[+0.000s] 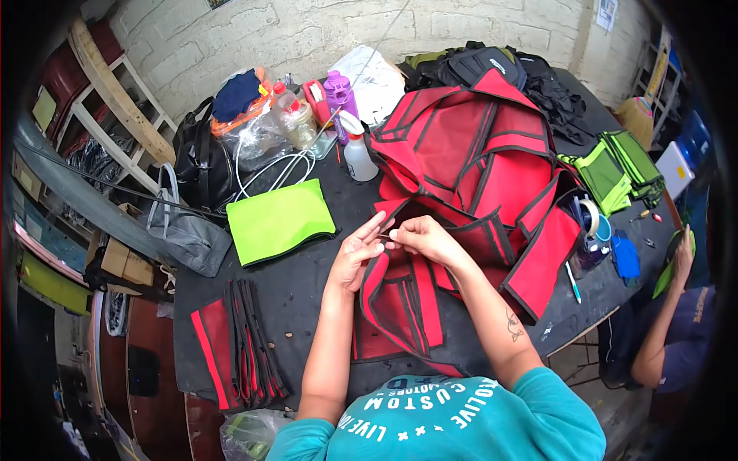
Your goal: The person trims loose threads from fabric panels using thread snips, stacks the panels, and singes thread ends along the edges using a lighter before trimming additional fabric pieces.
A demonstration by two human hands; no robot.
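My left hand and my right hand meet over the middle of the dark table, fingertips close together at the black-edged strip of a red fabric piece. The fingers of both hands are bent in a pinch. Something small and thin shows between them, too small to name. Just beyond and to the right lies a big heap of red fabric with black trim. A lime green pouch lies left of my hands. Folded red and black mesh pieces are stacked at the front left.
Bottles, among them a purple one and a white spray bottle, stand at the back. Black bags and green pieces lie farther right. Near the right edge are a pen and a co-worker's arm.
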